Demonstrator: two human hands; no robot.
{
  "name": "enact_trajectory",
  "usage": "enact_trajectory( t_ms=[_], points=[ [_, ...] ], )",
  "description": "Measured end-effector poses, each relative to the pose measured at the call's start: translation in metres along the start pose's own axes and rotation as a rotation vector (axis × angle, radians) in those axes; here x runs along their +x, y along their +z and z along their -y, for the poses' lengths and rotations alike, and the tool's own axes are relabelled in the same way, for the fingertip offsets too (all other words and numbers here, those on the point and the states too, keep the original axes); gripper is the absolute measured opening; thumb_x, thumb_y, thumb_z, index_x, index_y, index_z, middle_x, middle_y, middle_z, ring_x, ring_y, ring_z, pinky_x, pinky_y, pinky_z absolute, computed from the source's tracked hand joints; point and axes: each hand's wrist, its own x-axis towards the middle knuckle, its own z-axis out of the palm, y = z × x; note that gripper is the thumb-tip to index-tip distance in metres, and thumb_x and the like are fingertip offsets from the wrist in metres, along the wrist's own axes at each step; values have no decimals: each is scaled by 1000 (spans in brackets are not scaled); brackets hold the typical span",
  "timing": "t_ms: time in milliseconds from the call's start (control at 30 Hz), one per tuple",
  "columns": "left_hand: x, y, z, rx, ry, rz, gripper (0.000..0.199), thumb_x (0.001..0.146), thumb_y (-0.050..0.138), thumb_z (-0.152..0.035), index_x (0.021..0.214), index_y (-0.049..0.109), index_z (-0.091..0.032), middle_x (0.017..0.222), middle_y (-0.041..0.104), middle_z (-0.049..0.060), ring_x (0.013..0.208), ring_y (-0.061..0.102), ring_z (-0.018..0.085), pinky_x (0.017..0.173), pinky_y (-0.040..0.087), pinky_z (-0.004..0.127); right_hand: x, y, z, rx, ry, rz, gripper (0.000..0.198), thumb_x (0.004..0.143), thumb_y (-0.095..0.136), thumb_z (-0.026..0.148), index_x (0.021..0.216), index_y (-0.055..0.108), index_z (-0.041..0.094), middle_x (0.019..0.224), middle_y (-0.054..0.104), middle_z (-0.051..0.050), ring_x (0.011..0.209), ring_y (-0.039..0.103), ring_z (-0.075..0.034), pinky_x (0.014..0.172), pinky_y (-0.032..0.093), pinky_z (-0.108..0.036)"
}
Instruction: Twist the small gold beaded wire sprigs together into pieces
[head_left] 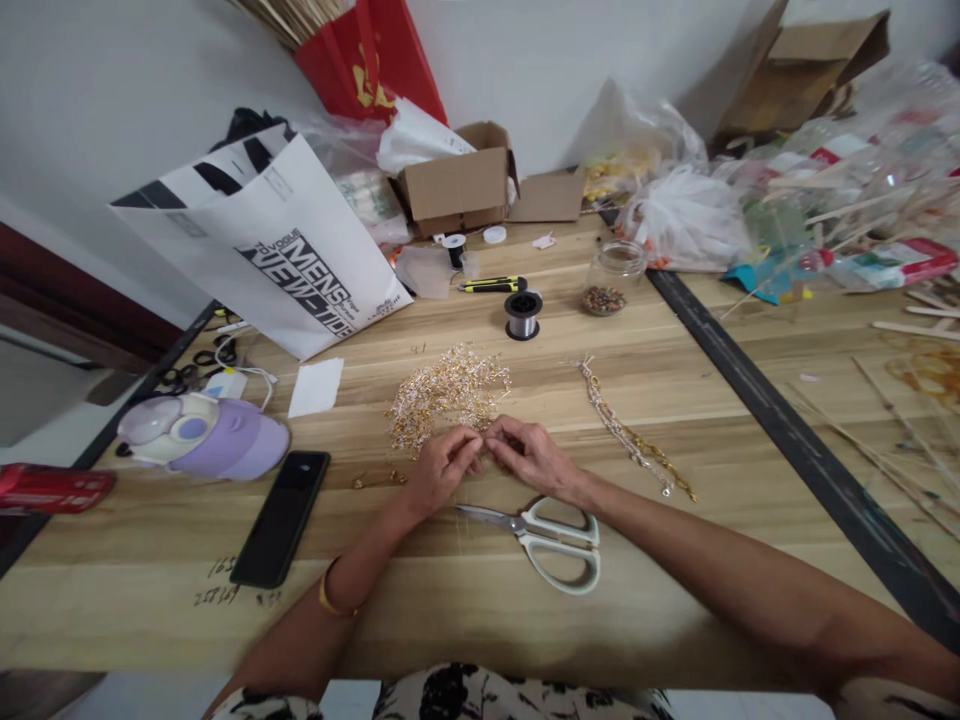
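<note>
A person's two bare hands meet over a wooden table [420, 620], just at the near edge of a glittering gold-and-clear heap of tiny pieces [431, 400]. The left hand [444, 465] and the right hand [536, 462] both have thumb and forefinger pinched closed, their tips nearly touching; whatever they grip (if anything) is too small to make out. To the right, well apart from the heap, a silver strand [611, 424] and a gold strand [654, 455] lie side by side, seemingly made up. The heap is large, so the handling looks far from finished, though I cannot tell whether its pieces are loose or linked. White-handled scissors [517, 523] lie near the right hand; a spool [523, 318] stands beyond the heap.
</note>
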Motion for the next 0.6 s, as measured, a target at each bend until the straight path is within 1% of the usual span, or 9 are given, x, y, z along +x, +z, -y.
enact_trajectory(
  t_ms=[167, 300, 500, 600],
  points=[
    [1, 1, 3, 40, 0, -32, 15, 80, 59, -28, 89, 63, -16, 71, 66, 2, 63, 60, 13, 59, 47, 23, 0, 2, -4, 71, 28, -51, 17, 90, 47, 31, 83, 52, 17, 61, 49, 3, 54, 44, -9, 51, 34, -21],
    [1, 1, 2, 85, -15, -47, 16, 74, 63, -19, 88, 65, -14, 69, 65, 2, 60, 58, 12, 57, 46, 22, 0, 3, -7, 87, 44, -80, 19, 90, 49, 33, 82, 52, 17, 61, 49, 3, 53, 44, -9, 50, 35, -20],
    [1, 1, 2, 183, 68, -67, 12, 73, 63, -15, 84, 66, -15, 72, 65, 3, 66, 59, 13, 64, 48, 24, 0, 2, -9, 170, 90, -85, 22, 91, 48, 38, 85, 51, 17, 63, 53, 2, 52, 47, -9, 49, 38, -20],
    [1, 2, 1, 177, 58, -36, 12, 74, 63, -16, 86, 65, -16, 71, 65, 1, 64, 58, 12, 64, 48, 23, 1, 2, -9, 241, 118, -103, 26, 91, 48, 42, 85, 50, 17, 66, 54, 1, 52, 48, -9, 49, 40, -20]
  ],
)
